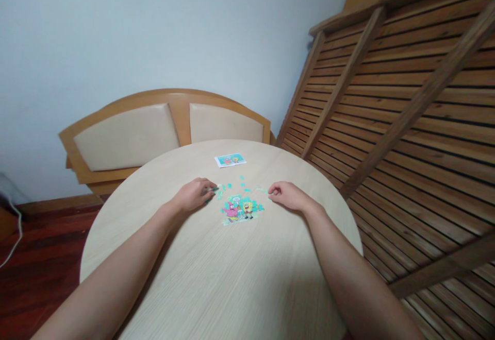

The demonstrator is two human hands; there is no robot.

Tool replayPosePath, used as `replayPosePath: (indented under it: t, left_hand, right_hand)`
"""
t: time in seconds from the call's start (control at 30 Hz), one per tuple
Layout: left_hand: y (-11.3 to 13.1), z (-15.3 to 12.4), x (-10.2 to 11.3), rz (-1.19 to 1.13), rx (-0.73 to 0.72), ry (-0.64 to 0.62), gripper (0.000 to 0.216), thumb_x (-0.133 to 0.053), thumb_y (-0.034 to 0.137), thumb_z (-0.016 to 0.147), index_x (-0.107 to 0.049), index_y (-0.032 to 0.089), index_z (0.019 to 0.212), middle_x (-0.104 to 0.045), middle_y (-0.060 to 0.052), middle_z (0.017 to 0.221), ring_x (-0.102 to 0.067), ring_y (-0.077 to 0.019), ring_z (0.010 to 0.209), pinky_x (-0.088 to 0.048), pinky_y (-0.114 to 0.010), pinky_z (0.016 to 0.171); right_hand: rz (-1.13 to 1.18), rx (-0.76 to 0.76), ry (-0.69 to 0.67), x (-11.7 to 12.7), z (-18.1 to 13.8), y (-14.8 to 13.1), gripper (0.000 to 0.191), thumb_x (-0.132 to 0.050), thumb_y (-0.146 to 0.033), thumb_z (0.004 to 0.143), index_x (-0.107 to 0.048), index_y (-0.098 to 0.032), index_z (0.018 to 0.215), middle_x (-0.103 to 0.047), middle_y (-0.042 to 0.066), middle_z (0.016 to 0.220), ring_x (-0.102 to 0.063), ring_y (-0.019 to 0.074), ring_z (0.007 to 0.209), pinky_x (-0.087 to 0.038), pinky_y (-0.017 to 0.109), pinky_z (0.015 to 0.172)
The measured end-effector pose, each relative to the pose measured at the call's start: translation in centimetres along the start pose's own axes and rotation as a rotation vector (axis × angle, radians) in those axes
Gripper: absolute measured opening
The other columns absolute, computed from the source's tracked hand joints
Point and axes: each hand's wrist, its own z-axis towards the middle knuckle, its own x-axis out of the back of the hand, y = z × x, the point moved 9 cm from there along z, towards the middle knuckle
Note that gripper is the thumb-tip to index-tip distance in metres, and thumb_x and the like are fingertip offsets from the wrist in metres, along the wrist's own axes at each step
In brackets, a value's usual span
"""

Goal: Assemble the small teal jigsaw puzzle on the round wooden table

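A partly assembled jigsaw puzzle lies flat on the round table, showing a pink starfish, a teal squid-like figure and a yellow sponge character. Left of it, my left hand rests low over the table with fingers curled around what looks like a small teal puzzle piece. Loose teal and pale green pieces lie just beyond its fingertips. On the other side, my right hand pinches a small puzzle piece between thumb and fingers, close to the tabletop. The fingers partly hide both held pieces.
A reference picture card lies farther back on the pale wooden table. Several loose pieces are scattered between card and puzzle. Behind the table stands a padded headboard; a slatted wooden frame leans along the right.
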Motion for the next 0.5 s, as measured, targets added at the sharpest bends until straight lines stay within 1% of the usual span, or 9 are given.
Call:
replayPosePath:
  t: [0.1, 0.23, 0.37, 0.5]
  left_hand:
    - [0.1, 0.1, -0.3, 0.004, -0.008, -0.008, 0.030, -0.050, 0.033, 0.094, -0.069, 0.021, 0.114, -0.069, -0.008, 0.114, -0.063, -0.0235, 0.104, -0.050, -0.035, 0.090]
    - [1.5, 0.2, -0.8, 0.026, -0.092, 0.029, 0.032, -0.047, 0.033, 0.097, -0.069, 0.019, 0.116, -0.068, -0.010, 0.119, -0.061, -0.0237, 0.109, -0.048, -0.037, 0.098]
    - [2.8, 0.3, -1.1, 0.047, -0.148, 0.073, 0.036, -0.043, 0.036, 0.100, -0.066, 0.018, 0.122, -0.065, -0.011, 0.126, -0.059, -0.0246, 0.113, -0.045, -0.042, 0.102]
    - [3.8, 0.3, -1.6, 0.048, -0.202, 0.056, 0.038, -0.039, 0.035, 0.102, -0.065, 0.017, 0.124, -0.063, -0.011, 0.132, -0.058, -0.0250, 0.118, -0.042, -0.045, 0.105]
  right_hand:
    - [-0.014, 0.010, 0.002, -0.1, 0.0, -0.1, 0.020, -0.065, -0.027, 0.080, -0.073, -0.016, 0.094, -0.071, 0.006, 0.086, -0.062, 0.0166, 0.075, -0.045, 0.026, 0.068]
    - [-0.032, 0.020, 0.005, 0.0, -0.1, -0.4, 0.021, -0.064, -0.026, 0.081, -0.073, -0.015, 0.096, -0.071, 0.007, 0.089, -0.063, 0.0171, 0.077, -0.045, 0.026, 0.070]
    - [-0.045, 0.014, 0.004, 0.1, -0.2, -0.6, 0.021, -0.064, -0.025, 0.081, -0.073, -0.015, 0.096, -0.072, 0.007, 0.092, -0.063, 0.0171, 0.078, -0.045, 0.026, 0.071]
    - [-0.044, 0.020, 0.003, 0.0, -0.1, -0.5, 0.021, -0.065, -0.026, 0.081, -0.073, -0.016, 0.097, -0.072, 0.007, 0.093, -0.063, 0.0171, 0.079, -0.046, 0.026, 0.072]
